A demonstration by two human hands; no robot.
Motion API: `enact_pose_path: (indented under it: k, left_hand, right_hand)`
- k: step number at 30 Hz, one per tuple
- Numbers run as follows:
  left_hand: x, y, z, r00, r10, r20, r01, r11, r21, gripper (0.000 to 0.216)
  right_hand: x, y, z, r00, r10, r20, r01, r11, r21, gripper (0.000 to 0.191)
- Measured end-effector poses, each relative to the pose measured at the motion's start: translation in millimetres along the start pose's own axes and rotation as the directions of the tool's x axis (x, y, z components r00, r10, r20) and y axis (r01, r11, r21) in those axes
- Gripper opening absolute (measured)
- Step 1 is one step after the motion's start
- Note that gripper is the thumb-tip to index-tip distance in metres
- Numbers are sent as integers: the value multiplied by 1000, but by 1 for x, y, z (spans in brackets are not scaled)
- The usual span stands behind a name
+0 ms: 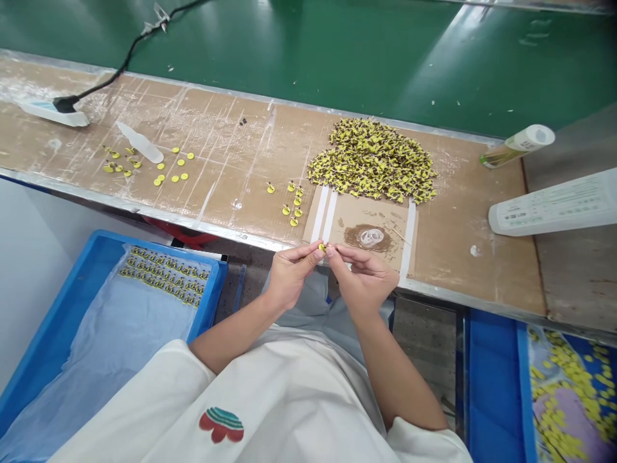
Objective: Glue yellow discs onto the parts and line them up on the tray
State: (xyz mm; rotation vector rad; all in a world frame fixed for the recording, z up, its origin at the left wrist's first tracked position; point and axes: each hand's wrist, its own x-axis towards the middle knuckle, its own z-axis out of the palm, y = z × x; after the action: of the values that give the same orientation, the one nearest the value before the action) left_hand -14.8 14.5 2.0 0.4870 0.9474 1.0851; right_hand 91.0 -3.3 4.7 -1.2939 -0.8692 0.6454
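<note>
My left hand (289, 273) and my right hand (364, 275) meet just below the bench edge, fingertips pinched together on one small yellow part (322, 247). Right behind them a cardboard pad (349, 215) lies taped to the bench, with a brown glue smear and a whitish blob (371, 236) on it. Beyond the pad sits a big heap of yellow-and-black parts (372, 159). Several single yellow parts (292, 200) stand to the left of the pad.
A blue tray (62, 308) at lower left holds rows of finished parts (164, 273) on plastic film. Another blue tray (571, 392) of yellow pieces is at lower right. A small bottle (141, 143), loose yellow discs (174, 168), a power strip (51, 110), a white tube (518, 145) and a white block (554, 204) lie on the bench.
</note>
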Motion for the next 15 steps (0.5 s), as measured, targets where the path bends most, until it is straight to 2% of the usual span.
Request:
enact_pose_path:
  k: [6, 15]
  left_hand:
    - [-4, 4, -5, 997, 55, -62, -55, 998, 14, 33]
    - [-9, 12, -28, 963, 234, -135, -226, 971, 75, 27]
  right_hand:
    - [-2, 7, 11, 999, 38, 22, -38, 999, 13, 16]
    - [-13, 14, 40, 988, 119, 96, -125, 990, 64, 21]
